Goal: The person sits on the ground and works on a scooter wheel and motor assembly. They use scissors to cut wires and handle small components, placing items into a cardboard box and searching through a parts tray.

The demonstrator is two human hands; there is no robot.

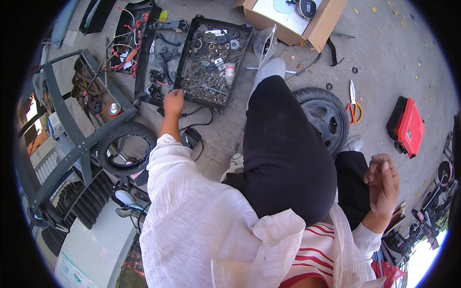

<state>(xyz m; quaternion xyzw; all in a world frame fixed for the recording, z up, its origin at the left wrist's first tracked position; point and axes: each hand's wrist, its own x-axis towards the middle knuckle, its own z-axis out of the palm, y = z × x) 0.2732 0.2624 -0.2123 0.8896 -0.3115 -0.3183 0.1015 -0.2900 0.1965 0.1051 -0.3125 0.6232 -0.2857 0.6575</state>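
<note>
My left hand [174, 102] reaches to the near left corner of a black tray [238, 66] full of small loose hardware [204, 77]. Its fingers are curled together at the tray's edge; what they hold, if anything, is too small to make out. Washers, nuts, bolts and a small white-labelled bag [230, 72] lie in that tray. Beside it, a second dark tray [140, 79] holds black brackets and levers. My right hand [384, 185] is raised at my right side, palm showing, fingers loosely bent and apart, with nothing visible in it.
A small wheel with a tyre [343, 117] lies beside my leg, near orange-handled scissors [354, 103] and a red-and-black case [409, 127]. An open cardboard box [321, 33] stands ahead. At left are a metal frame [62, 105], a spray can [115, 109], a loose tyre [103, 153] and a black adapter [191, 138].
</note>
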